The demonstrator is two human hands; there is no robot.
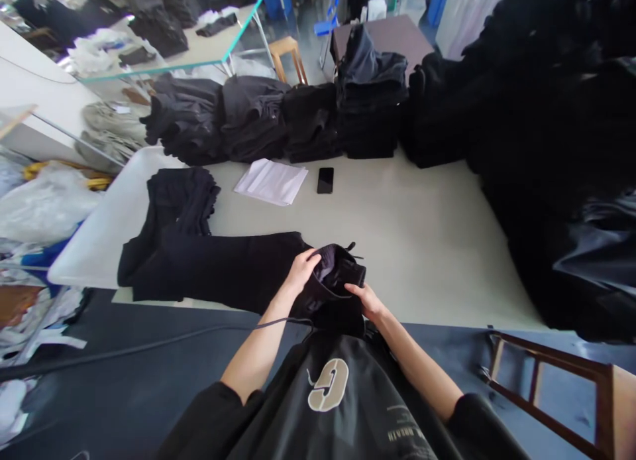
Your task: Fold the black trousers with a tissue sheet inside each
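A pair of black trousers (223,268) lies along the table's near edge, its waist end pulled up toward me and held open. My left hand (301,272) is closed on the left side of the waistband, thumb over the rim. My right hand (366,299) pinches the opposite side of the waistband (342,294). Dark lining shows inside the opening, and a drawstring end sticks out beyond it. The legs stretch away to the left, beside a folded pile of black garments (181,198).
Stacks of black garments (253,115) line the table's (422,234) far side. A large dark heap (561,181) covers its right end. White papers (271,181) and a phone (325,180) lie mid-table. A white bin (94,241) stands left, a wooden stool (551,367) right.
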